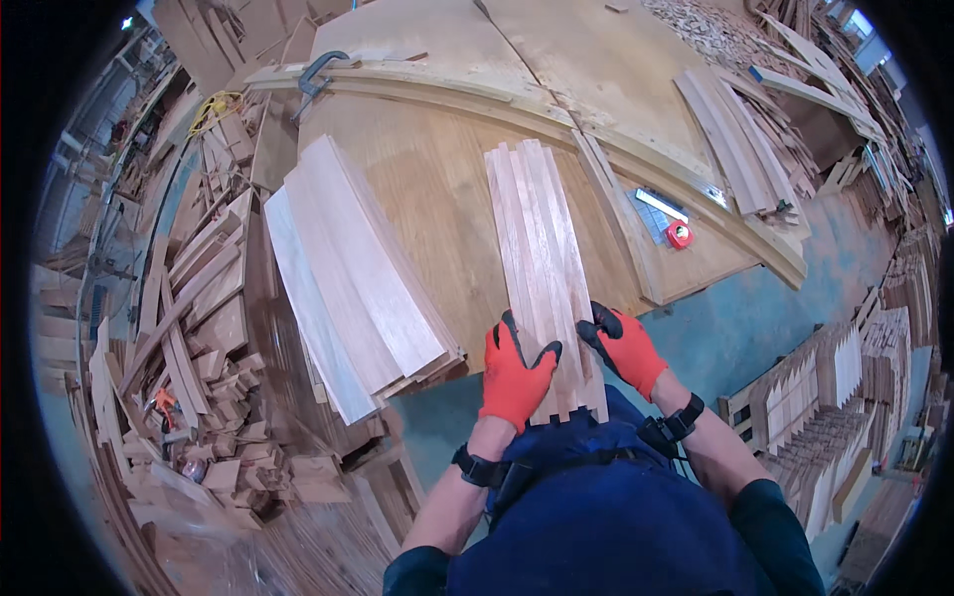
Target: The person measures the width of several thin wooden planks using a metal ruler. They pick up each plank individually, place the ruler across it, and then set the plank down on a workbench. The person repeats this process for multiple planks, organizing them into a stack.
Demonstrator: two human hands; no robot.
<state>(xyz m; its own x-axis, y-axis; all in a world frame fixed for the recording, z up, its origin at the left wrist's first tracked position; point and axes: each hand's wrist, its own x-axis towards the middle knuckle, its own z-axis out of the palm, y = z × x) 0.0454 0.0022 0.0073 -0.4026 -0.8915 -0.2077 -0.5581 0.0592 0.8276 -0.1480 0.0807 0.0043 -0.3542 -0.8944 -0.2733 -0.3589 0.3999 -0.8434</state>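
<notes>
A bundle of long narrow wooden strips (542, 233) lies lengthwise before me, its far part on the plywood tabletop and its near end over the edge by my waist. My left hand (517, 370), in a red glove with black fingertips, grips the bundle's left side, thumb on top. On the right side my right hand (624, 348), gloved alike, presses its dark fingers against the strips. Both hands are closed on the bundle near its close end; the fingers underneath are hidden. To the left, a stack of wider pale boards (353, 273) rests on the table, overhanging its edge.
A long wooden rail (427, 87) crosses the tabletop (427, 149), with a C-clamp (320, 74) at its left end. A red tape measure (679, 234) sits right of a short batten (616, 219). Offcuts (224, 427) pile up at left; stacked boards (815, 397) stand at right.
</notes>
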